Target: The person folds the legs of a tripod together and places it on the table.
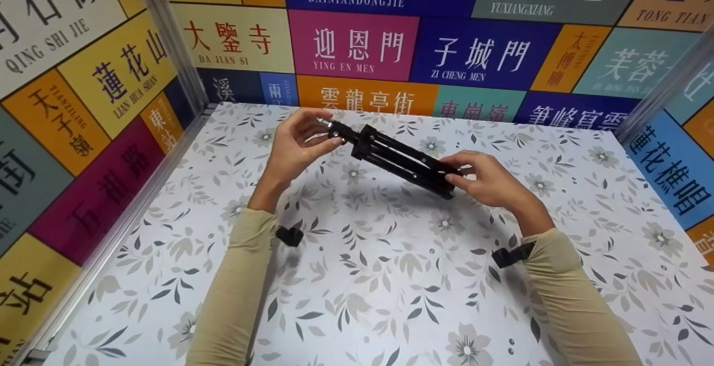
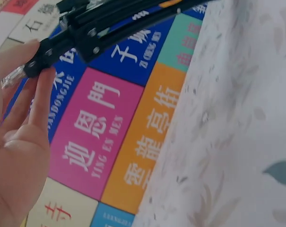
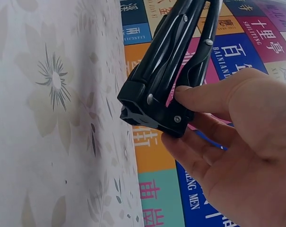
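A small black tripod (image 1: pixel 403 160) with folded legs is held aslant above the table, its head up to the left and its feet down to the right. My left hand (image 1: pixel 293 145) pinches the head end between thumb and fingers, beside a silvery screw tip (image 2: pixel 13 77). At the other end, my right hand (image 1: pixel 488 179) grips the feet (image 3: pixel 152 111), thumb on one leg and fingers beneath. Silver rivets dot the slim legs (image 3: pixel 173 47) in the right wrist view.
The tabletop (image 1: pixel 357 277) has a white cloth printed with grey flowers and leaves. Panels with coloured street-name signs (image 1: pixel 357 45) stand behind it and at both sides. A black strap mount sits on each wrist, by the left sleeve (image 1: pixel 240 277) and right sleeve (image 1: pixel 574 293).
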The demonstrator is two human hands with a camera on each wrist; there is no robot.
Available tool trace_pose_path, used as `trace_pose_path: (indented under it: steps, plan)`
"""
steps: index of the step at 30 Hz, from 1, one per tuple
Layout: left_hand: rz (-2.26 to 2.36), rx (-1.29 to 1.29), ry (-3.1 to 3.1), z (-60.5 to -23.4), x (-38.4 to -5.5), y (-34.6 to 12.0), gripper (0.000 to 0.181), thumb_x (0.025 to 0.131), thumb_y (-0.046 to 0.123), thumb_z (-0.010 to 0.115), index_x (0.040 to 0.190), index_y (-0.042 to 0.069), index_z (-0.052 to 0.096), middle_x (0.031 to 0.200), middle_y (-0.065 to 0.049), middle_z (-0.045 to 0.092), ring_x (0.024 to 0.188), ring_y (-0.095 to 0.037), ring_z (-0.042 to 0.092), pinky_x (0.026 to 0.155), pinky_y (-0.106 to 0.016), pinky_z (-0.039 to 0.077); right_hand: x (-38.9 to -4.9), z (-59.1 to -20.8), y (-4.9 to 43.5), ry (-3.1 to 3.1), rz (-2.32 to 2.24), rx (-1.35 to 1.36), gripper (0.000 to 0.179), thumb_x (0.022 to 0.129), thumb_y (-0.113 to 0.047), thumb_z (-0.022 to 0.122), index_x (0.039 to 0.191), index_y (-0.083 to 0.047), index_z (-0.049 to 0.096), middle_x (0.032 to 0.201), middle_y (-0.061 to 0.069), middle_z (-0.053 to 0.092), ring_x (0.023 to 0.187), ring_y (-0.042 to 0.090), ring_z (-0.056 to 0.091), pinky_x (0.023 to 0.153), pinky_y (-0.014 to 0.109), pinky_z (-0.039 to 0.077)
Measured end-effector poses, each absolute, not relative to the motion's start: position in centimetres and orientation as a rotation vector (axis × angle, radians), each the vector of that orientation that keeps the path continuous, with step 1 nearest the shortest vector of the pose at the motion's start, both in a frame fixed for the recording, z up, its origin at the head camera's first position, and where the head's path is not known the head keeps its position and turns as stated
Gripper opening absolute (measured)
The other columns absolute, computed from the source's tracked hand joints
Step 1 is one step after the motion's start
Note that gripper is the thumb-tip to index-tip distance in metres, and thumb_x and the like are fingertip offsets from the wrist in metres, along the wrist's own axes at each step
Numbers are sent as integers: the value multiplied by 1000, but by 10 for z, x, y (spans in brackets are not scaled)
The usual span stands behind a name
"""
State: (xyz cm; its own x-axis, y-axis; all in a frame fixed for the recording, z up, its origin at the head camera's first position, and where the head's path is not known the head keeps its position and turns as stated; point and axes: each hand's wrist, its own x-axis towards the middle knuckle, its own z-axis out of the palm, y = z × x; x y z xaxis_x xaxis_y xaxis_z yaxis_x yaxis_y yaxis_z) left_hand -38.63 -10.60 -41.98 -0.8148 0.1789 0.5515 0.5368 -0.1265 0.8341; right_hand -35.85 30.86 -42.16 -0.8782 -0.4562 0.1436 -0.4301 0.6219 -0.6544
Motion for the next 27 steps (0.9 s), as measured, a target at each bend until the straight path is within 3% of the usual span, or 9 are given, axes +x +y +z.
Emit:
trace_pose_path:
  steps: [10, 14, 21, 27]
  plan:
    - [-2017, -800, -2154, -439, -391, -121, 48, 88, 7, 90, 132, 1, 73, 133, -13, 73, 120, -26, 76, 107, -36, 63, -360, -426, 312, 2806, -1058, -819, 35, 103, 0, 69, 138, -4, 74, 129, 18, 74, 128, 37, 66, 112, 58, 56]
    - [-2023, -786, -2262, -445, -393, -126, 46, 87, 7, 91, 131, 4, 76, 135, -13, 74, 117, -25, 78, 103, -34, 64, -360, -427, 312, 2818, -1022, -830, 36, 103, 0, 70, 138, -5, 74, 130, 18, 74, 128, 37, 66, 112, 59, 56]
    - [-1992, -780, -2409, -459, -397, -133, 47, 85, 6, 91, 129, 1, 76, 129, -14, 76, 115, -28, 79, 100, -34, 66, -359, -429, 312, 2852, -951, -861, 36, 101, -2, 72, 137, -9, 75, 128, 15, 75, 121, 34, 68, 105, 53, 58]
    - [-1875, -778, -2540, -467, -399, -137, 43, 82, 6, 93, 123, 9, 79, 123, -9, 79, 115, -25, 78, 98, -33, 65, -359, -432, 311, 2860, -918, -880, 37, 100, -2, 73, 136, -10, 76, 127, 14, 76, 120, 33, 69, 103, 52, 58]
